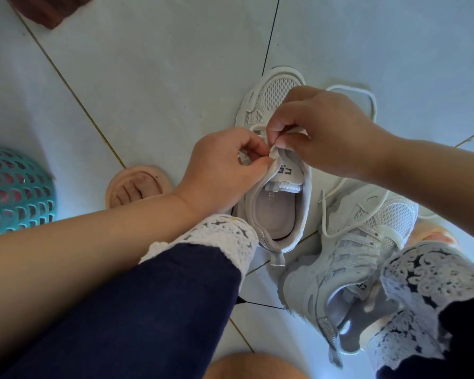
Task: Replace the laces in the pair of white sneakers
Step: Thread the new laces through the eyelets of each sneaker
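Left hand (225, 162) and right hand (322, 132), fingers curled, are pinching the sneaker (274, 214) at its tongue (284, 159); the label (286, 170) is showing dark marks too small to read.

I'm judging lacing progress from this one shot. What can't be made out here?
Head view only:
- Sneaker eyelets: hidden under the left hand and right hand.
- Whether they pinch lace or tongue: fingers cover it.
- Second sneaker far side: behind a trouser leg.
- Basket: cut off by left edge.

One wide-angle head view looks almost straight down at the floor (153, 77), close above the left hand (219, 165) and right hand (329, 132).
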The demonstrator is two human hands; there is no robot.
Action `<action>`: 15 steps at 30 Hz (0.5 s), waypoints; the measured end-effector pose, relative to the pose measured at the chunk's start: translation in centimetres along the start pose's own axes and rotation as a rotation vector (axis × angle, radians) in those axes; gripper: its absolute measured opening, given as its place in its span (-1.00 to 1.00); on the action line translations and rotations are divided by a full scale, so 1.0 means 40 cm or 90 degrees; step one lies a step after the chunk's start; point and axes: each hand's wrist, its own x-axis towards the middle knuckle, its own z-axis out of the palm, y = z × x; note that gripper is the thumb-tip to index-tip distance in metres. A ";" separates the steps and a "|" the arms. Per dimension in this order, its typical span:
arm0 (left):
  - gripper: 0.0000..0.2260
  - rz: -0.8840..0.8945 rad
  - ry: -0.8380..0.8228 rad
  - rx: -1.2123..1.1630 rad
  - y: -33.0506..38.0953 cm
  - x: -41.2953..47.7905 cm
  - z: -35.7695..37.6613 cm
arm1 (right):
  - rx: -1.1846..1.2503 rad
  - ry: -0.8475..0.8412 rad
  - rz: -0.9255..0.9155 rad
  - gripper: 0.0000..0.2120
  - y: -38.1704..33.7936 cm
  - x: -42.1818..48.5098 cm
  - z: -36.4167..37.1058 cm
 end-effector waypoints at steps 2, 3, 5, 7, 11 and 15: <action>-0.85 0.030 0.014 0.029 -0.001 -0.001 0.003 | -0.015 0.001 0.004 -0.85 0.001 0.000 -0.002; -0.86 0.042 0.018 0.042 -0.001 0.000 0.003 | -0.024 0.000 0.003 -0.84 0.001 0.001 -0.003; -0.90 0.059 0.020 0.066 -0.004 0.001 0.005 | -0.036 -0.004 -0.008 -0.83 0.000 0.003 -0.005; -0.94 0.075 0.020 0.090 -0.008 0.003 0.007 | -0.050 -0.007 -0.022 -0.81 -0.001 0.004 -0.005; -0.93 0.100 0.019 0.130 -0.012 0.006 0.010 | -0.069 -0.006 -0.028 -0.81 -0.003 0.005 -0.004; -0.93 0.111 0.025 0.153 -0.018 0.007 0.012 | -0.070 0.004 -0.035 -0.82 -0.001 0.006 0.003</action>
